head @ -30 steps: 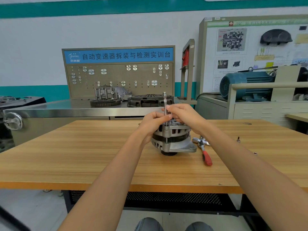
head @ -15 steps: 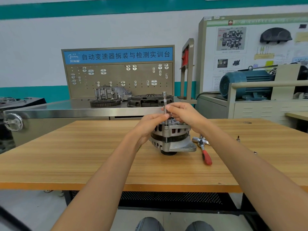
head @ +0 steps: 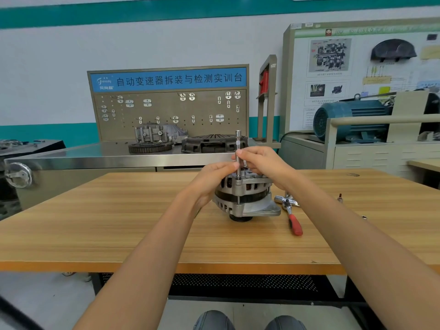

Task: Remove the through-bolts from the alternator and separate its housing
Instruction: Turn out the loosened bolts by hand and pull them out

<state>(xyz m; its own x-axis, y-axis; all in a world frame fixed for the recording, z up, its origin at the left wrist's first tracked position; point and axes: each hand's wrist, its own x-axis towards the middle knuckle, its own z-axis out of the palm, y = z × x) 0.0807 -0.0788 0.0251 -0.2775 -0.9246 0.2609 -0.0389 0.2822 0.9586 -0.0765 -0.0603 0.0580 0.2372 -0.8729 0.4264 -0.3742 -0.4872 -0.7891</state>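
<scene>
1. The alternator stands pulley-down mid-table, housing halves still joined, so separation is yet to come
2. Both the left hand and right hand pinch a thin upright socket extension seated on a near through-bolt, apparently spinning it out
3. A red-handled ratchet lies just right; small loose pieces sit farther right, perhaps bolts or sockets

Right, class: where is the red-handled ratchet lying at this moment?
In the head view, the red-handled ratchet lies flat on the wooden table, just right of the alternator and under the right forearm, with its red grip pointing toward the person.
</scene>
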